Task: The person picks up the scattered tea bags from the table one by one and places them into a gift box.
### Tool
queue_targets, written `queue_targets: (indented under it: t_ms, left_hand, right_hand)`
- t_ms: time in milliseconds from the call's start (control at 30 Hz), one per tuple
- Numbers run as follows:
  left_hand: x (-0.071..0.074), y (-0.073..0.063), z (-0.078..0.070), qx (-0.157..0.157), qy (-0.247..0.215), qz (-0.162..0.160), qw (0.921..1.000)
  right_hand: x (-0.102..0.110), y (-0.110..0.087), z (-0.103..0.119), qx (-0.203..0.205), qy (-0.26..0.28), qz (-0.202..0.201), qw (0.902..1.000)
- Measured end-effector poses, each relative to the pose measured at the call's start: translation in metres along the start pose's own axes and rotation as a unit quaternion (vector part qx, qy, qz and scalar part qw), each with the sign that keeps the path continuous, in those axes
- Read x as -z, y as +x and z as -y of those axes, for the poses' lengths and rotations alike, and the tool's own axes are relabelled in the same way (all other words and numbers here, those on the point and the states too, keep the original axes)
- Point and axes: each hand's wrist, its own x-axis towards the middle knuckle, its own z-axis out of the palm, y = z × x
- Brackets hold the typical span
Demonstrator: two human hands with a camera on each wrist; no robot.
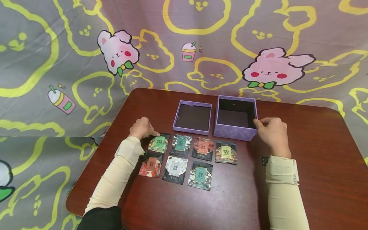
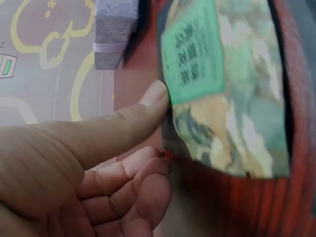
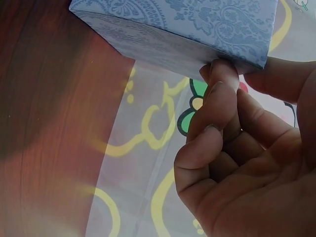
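Observation:
My left hand [image 1: 141, 128] is at the back-left packet, a tea-bag-like sachet with a green label [image 1: 159, 143]. Its thumb lies on the sachet's edge, with the other fingers curled below, in the left wrist view. The right hand [image 1: 272, 134] pinches the front right corner of a deep purple patterned box [image 1: 235, 132], whose inside is dark. Other sachets lie in two rows on the table: teal [image 1: 180, 144], red [image 1: 203, 148] and yellow-labelled [image 1: 226, 152] behind; red-brown [image 1: 150, 164], white [image 1: 175, 170] and dark green [image 1: 200, 176] in front.
A shallow purple tray or lid [image 1: 191, 130] with a dark inside stands left of the box on the brown table [image 1: 230, 204]. A small black object [image 1: 264, 160] lies beside the right sleeve. Cartoon-printed cloth [image 1: 178, 75] rises behind the table and along its left.

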Motion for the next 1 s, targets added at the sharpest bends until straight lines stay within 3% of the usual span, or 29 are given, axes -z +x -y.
queue_targets:
  t_ms: [133, 733, 1000]
  left_hand:
    - [-0.0002, -0.0018, -0.0032, -0.004, -0.014, 0.001, 0.9999]
    - [-0.0040, -0.0060, 0.0011, -0.058, 0.029, -0.040, 0.9971]
    - [-0.0039, -0.0009, -0.0055, -0.076, 0.011, -0.042, 0.9962]
  right_hand:
    - [-0.0010, -0.0001, -0.0010, 0.002, 0.000, -0.004, 1.0000]
    - [-0.0075, -0.0021, -0.0030, 0.008, -0.009, 0.003, 0.9999]
    - [-0.0017, -0.0004, -0.0043, 0.015, -0.014, -0.006, 0.9998]
